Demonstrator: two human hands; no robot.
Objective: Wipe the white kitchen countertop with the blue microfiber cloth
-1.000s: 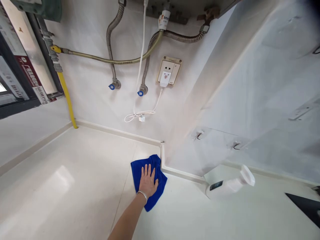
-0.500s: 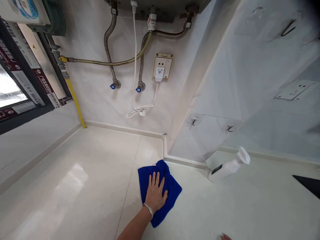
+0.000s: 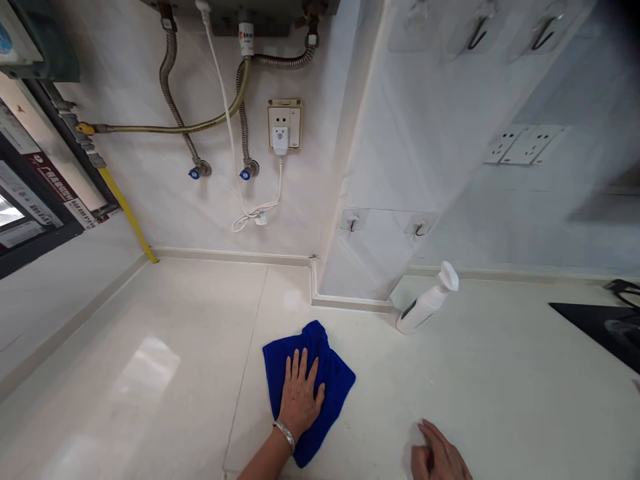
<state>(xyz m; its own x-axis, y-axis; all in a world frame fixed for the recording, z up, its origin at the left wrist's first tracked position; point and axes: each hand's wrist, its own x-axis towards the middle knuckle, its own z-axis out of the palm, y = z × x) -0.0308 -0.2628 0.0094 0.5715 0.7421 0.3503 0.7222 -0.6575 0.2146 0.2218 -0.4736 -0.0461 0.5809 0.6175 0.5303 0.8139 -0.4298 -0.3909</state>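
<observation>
A blue cloth (image 3: 336, 381) lies spread on the pale countertop (image 3: 190, 373), a corner of it pointing at the wall's jutting edge. My left hand (image 3: 301, 399), a silver bracelet at its wrist, rests flat on the cloth with fingers extended. At the bottom edge, to the right of the cloth, my right hand (image 3: 440, 455) is partly in view over the counter. Its fingers are loosely bent, thumb apart, and nothing shows in them. A white spray bottle (image 3: 424, 305) stands beyond the hands, near the wall corner.
A black cooktop (image 3: 595, 330) is at the right edge. Hoses, a yellow pipe (image 3: 127, 212) and a plugged-in white cable (image 3: 280, 179) run along the back wall beneath a heater (image 3: 280, 19). Clear hooks (image 3: 420, 227) are stuck on the jutting wall. A window frame (image 3: 40, 200) stands left.
The view has turned right, so the wall fittings and bottle appear further left. More of my right hand has come into view. My left hand remains flat on the cloth.
</observation>
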